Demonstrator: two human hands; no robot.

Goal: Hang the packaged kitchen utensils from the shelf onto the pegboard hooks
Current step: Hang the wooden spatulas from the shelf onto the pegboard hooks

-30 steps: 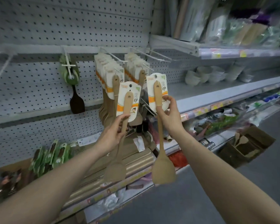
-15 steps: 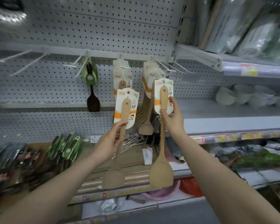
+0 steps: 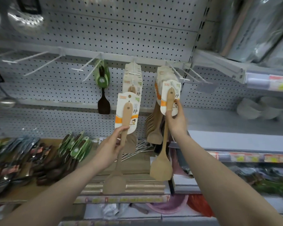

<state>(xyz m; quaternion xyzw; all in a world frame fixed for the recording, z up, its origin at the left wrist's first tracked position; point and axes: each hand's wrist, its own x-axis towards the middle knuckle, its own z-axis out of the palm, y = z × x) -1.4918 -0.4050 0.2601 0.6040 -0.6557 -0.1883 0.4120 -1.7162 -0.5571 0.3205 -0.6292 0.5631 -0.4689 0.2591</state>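
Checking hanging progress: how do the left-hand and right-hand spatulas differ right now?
The left hand grips its wooden spatula low, below the hooks. The right hand holds its spatula higher, its card overlapping the hung stack. Both are wooden, on like cards, blades down.

Your left-hand spatula card (image 3: 127,111) bears one legible character — 铲 — right of the handle; its red corner logo is too blurred to read. The right-hand card (image 3: 170,95) shows the same character. Shelf price tags (image 3: 252,158) — illegible.

Two carded wooden spatulas (image 3: 127,118) (image 3: 169,101) — upright, raised before pegboard hooks (image 3: 185,74).
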